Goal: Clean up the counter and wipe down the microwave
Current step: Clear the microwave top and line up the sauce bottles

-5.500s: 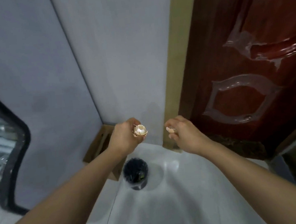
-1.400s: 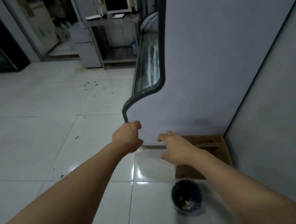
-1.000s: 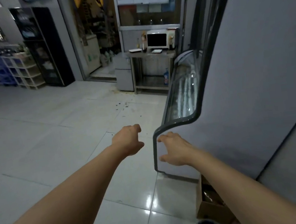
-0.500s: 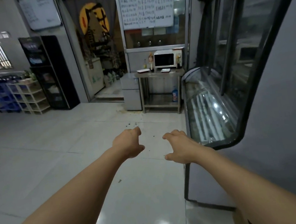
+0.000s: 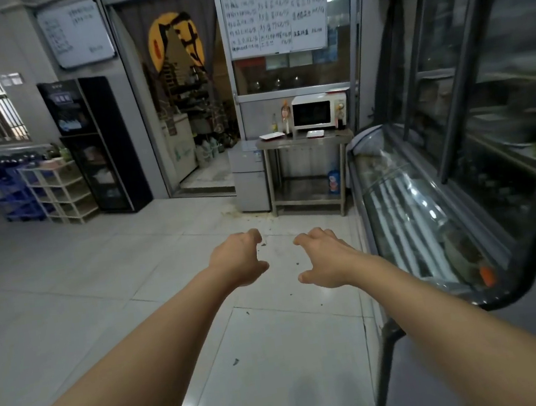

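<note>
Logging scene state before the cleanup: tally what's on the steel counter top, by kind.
Microwave: 1
Flat white trays: 2
Bottles: at least 3, too small to identify further
Total: 6 visible on the counter

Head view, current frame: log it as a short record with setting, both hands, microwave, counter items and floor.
setting: shop-like room with tiled floor, glass display case on the right
left hand: held out in front, fingers loosely curled, holding nothing
right hand: held out in front, fingers loosely curled, holding nothing
microwave: white, door closed, on the metal counter at the far wall
counter items: two flat plates, bottles beside the microwave
floor: dark crumbs scattered before the counter
</note>
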The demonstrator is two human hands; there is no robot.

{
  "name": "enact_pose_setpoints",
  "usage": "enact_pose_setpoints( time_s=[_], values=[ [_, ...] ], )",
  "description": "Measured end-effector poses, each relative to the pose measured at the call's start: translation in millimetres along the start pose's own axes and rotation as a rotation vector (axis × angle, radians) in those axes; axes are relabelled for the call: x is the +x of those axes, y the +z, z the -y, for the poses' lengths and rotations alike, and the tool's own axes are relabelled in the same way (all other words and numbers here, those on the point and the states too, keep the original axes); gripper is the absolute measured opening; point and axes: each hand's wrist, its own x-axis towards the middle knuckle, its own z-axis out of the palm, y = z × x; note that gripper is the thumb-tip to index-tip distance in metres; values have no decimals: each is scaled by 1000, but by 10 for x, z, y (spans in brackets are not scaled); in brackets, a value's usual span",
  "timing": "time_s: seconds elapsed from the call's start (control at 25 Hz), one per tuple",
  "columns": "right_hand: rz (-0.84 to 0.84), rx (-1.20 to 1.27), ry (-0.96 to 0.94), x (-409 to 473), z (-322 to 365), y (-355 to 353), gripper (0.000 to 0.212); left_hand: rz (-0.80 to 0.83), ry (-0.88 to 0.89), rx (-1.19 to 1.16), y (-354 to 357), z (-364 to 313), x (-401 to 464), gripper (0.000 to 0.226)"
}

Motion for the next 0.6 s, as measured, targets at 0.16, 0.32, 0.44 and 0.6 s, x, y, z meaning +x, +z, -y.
enact_pose_setpoints(
  time_s=[0.16, 0.32, 0.44, 0.6],
  values=[
    [17, -8, -20, 855, -260, -115, 72, 19, -34, 15, 24, 143, 874, 52],
    [43, -24, -18, 1663, -559, -265, 72, 15, -51, 1, 62, 220, 1685, 51],
    [38, -15, -15, 2196, -722, -318, 72, 31, -56, -3, 121, 299, 2242, 50],
    [12, -28, 10, 2943, -942, -384, 73, 41, -38, -23, 213, 445, 3053, 50]
  ],
)
